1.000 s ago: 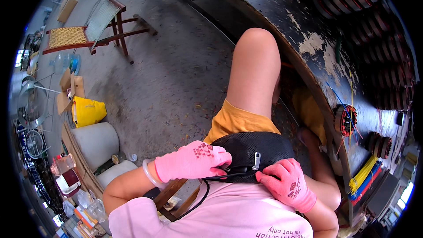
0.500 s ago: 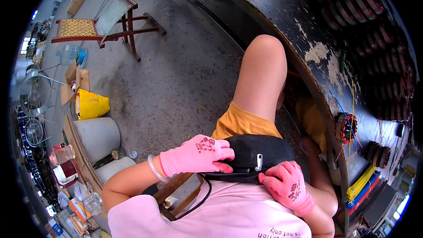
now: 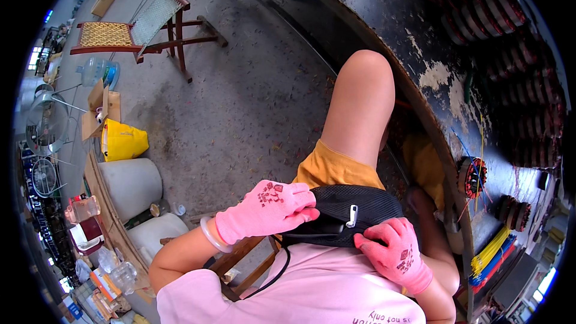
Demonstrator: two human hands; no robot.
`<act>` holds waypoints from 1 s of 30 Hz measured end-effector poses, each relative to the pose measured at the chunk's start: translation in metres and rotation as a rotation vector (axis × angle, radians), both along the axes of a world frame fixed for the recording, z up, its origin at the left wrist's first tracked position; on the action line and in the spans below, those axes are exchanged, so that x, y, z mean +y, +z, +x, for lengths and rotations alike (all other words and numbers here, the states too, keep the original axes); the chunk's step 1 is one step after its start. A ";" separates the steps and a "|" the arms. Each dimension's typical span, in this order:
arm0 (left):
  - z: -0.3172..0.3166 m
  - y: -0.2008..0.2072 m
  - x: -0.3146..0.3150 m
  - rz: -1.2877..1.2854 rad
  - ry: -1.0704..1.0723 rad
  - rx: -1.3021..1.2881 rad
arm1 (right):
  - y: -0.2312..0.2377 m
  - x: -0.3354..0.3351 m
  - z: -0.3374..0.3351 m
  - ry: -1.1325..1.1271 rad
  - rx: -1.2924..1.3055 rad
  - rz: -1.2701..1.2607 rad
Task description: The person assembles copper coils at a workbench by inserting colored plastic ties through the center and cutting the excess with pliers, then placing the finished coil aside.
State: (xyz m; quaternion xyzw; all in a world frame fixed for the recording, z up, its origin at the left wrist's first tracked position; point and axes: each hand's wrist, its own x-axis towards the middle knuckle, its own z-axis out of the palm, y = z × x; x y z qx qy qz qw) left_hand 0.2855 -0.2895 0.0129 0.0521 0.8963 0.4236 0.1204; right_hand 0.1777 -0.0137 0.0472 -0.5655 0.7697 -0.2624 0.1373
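Across my lap lies a black mesh waist bag (image 3: 375, 204) with a pale zipper pull (image 3: 352, 216) on its near side. My left hand (image 3: 267, 211), in a pink glove, is closed on the bag's left end with fingers bent over the edge. A dark gap shows in the bag beside these fingers; its contents cannot be made out. At the bag's near right edge, my right hand (image 3: 393, 251), also in a pink glove, pinches the fabric with thumb and curled fingers. From the bag's left end a black cord (image 3: 277, 271) runs down over my pink shirt.
A dark, worn workbench (image 3: 441, 75) curves along the right, bearing stacked wire-wound cores (image 3: 486, 12), a single wound core (image 3: 472, 177) and bundled coloured tubes (image 3: 493, 255). Far left stands a folding stool (image 3: 159, 21). A yellow bag (image 3: 125, 141) and white drums (image 3: 132, 186) are at left.
The dark gap in the bag beside my left fingers looks wider. My left fingers have drawn closer together at its edge; my right hand keeps its hold, slightly lower.
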 end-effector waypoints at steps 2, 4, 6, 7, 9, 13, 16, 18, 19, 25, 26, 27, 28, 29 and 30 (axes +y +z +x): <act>0.000 -0.001 -0.004 0.047 0.020 -0.037 | 0.000 -0.004 0.000 0.003 -0.005 -0.014; -0.002 -0.003 -0.004 0.075 0.030 -0.065 | 0.002 -0.004 -0.002 -0.006 -0.028 0.006; -0.002 -0.006 -0.005 0.121 0.046 -0.103 | 0.002 -0.006 -0.001 -0.044 -0.053 0.000; -0.002 -0.007 -0.007 0.151 0.057 -0.122 | 0.002 -0.008 0.000 -0.053 -0.056 -0.010; 0.000 -0.013 -0.010 0.215 0.063 -0.160 | 0.003 -0.013 0.001 -0.073 -0.063 -0.032; -0.004 -0.016 -0.019 0.315 0.020 -0.232 | 0.003 -0.016 0.001 -0.050 -0.063 -0.046; -0.005 -0.015 -0.022 0.302 -0.012 -0.262 | 0.002 -0.016 0.001 -0.018 -0.054 -0.050; -0.010 -0.010 -0.021 0.287 -0.054 -0.293 | 0.000 -0.012 0.001 -0.017 -0.059 -0.050; -0.012 -0.007 -0.021 0.279 -0.070 -0.305 | -0.001 -0.010 0.000 -0.011 -0.059 -0.051; -0.017 -0.002 -0.023 0.434 -0.018 -0.607 | -0.003 -0.003 -0.001 -0.044 -0.075 -0.075; -0.017 0.000 -0.027 0.378 -0.044 -0.683 | -0.004 -0.002 -0.001 -0.044 -0.075 -0.080; -0.017 0.003 -0.031 0.321 -0.069 -0.758 | -0.004 -0.002 -0.001 -0.044 -0.074 -0.085; -0.019 0.006 -0.036 0.263 -0.096 -0.833 | -0.005 -0.002 -0.001 -0.045 -0.075 -0.091; -0.027 0.014 -0.040 0.192 -0.183 -0.947 | -0.006 -0.003 -0.002 -0.043 -0.079 -0.091; -0.025 0.012 -0.041 0.168 -0.219 -0.854 | -0.006 -0.003 -0.003 -0.042 -0.083 -0.090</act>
